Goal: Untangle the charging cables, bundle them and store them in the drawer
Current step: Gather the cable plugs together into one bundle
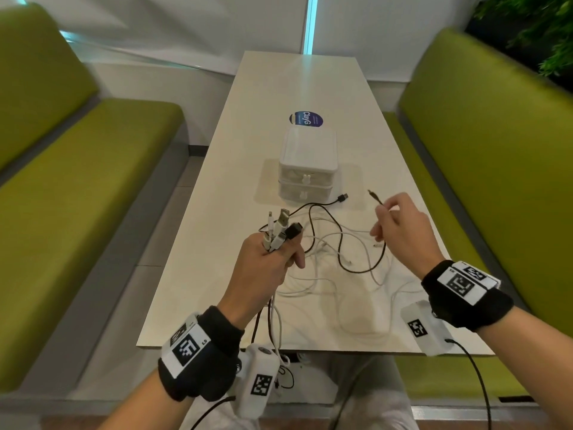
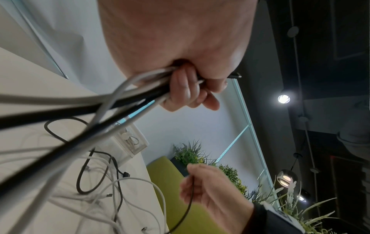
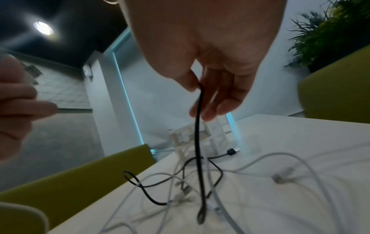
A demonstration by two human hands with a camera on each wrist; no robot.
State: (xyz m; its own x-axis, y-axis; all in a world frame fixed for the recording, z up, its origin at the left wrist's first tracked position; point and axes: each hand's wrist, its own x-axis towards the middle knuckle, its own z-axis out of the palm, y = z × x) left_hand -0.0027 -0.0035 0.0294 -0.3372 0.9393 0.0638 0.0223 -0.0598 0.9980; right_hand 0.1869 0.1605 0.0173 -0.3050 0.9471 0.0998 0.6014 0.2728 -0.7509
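Observation:
A tangle of white and black charging cables (image 1: 335,259) lies on the near half of the white table (image 1: 310,88). My left hand (image 1: 266,259) is raised over the table's near left and grips a bunch of cable ends (image 1: 280,231), their plugs sticking up past the fingers; in the left wrist view the cords (image 2: 120,98) run out of the fist. My right hand (image 1: 400,225) pinches a thin black cable (image 3: 198,126) near its small plug (image 1: 374,196), and the cord hangs down into the tangle. A small white two-drawer box (image 1: 307,162) stands beyond the cables, both drawers closed.
Green bench seats (image 1: 77,181) flank the table on both sides. A round dark sticker (image 1: 306,118) sits behind the drawer box. A loose black USB plug (image 1: 342,197) lies just right of the box front. Some cords (image 1: 273,321) trail over the table's near edge.

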